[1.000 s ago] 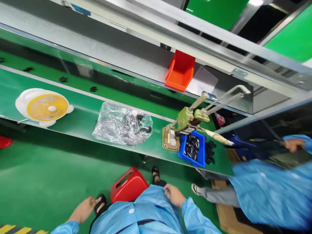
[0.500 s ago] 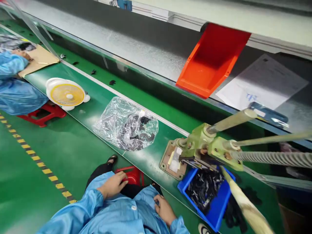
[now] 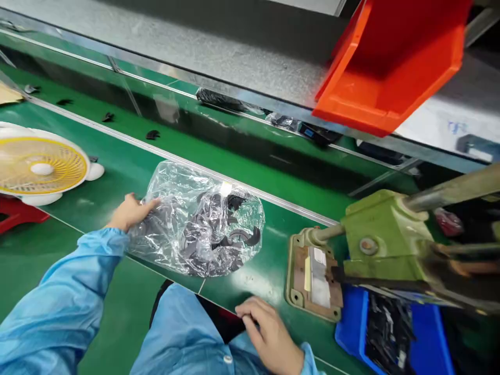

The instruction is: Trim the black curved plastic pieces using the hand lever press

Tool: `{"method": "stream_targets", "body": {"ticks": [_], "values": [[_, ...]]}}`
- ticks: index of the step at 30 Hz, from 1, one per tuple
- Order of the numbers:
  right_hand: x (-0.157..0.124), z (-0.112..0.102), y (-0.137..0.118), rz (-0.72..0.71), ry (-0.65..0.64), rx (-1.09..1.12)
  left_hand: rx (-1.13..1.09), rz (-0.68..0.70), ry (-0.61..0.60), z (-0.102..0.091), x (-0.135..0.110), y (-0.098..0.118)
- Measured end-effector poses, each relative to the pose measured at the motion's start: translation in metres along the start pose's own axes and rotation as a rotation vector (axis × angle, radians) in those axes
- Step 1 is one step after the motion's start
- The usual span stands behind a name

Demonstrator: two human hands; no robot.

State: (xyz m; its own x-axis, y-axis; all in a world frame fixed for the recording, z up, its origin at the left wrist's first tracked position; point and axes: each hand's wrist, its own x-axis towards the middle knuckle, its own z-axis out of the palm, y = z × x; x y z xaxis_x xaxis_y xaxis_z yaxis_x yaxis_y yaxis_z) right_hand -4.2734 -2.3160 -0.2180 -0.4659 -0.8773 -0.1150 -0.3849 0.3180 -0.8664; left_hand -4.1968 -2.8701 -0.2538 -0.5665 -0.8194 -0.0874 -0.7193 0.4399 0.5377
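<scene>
A white-and-yellow fan (image 3: 42, 167) stands at left on the green table (image 3: 273, 265). The left hand (image 3: 130, 212) touches the left end of a clear plastic bag (image 3: 175, 190) holding dark curved parts (image 3: 219, 255), mid-table; I cannot tell whether its grip pinches the film. The right hand (image 3: 273, 336), grip loosely spread, hovers at the near edge. Farther right is a green press (image 3: 385, 234), beside a blue bin (image 3: 351, 315).
</scene>
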Motion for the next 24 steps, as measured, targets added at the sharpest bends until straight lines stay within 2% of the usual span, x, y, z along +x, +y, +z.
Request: {"method": "stream_targets", "body": {"ticks": [2,4,6,8,12,15,19,24], "values": [[0.020,-0.001,0.013,-0.123,0.072,-0.109,-0.073,-0.068,-0.065,0.011,0.008,0.002],[0.031,0.004,0.030,-0.196,0.110,-0.194,-0.229,-0.062,-0.042,0.010,0.006,0.012],[0.034,0.011,0.043,-0.221,0.139,-0.246,-0.386,0.038,0.046,-0.003,0.001,0.031],[0.034,0.017,0.049,-0.218,0.189,-0.262,-0.445,0.149,0.135,-0.025,-0.005,0.060],[0.035,0.022,0.051,-0.232,0.283,-0.249,-0.396,0.340,0.201,-0.073,-0.023,0.131],[0.039,0.022,0.053,-0.251,0.336,-0.261,-0.340,0.427,0.264,-0.097,-0.043,0.171],[0.042,0.022,0.055,-0.273,0.377,-0.281,-0.212,0.473,0.391,-0.113,-0.060,0.194],[0.042,0.021,0.058,-0.276,0.405,-0.275,-0.219,0.619,0.434,-0.114,-0.056,0.216]]}}
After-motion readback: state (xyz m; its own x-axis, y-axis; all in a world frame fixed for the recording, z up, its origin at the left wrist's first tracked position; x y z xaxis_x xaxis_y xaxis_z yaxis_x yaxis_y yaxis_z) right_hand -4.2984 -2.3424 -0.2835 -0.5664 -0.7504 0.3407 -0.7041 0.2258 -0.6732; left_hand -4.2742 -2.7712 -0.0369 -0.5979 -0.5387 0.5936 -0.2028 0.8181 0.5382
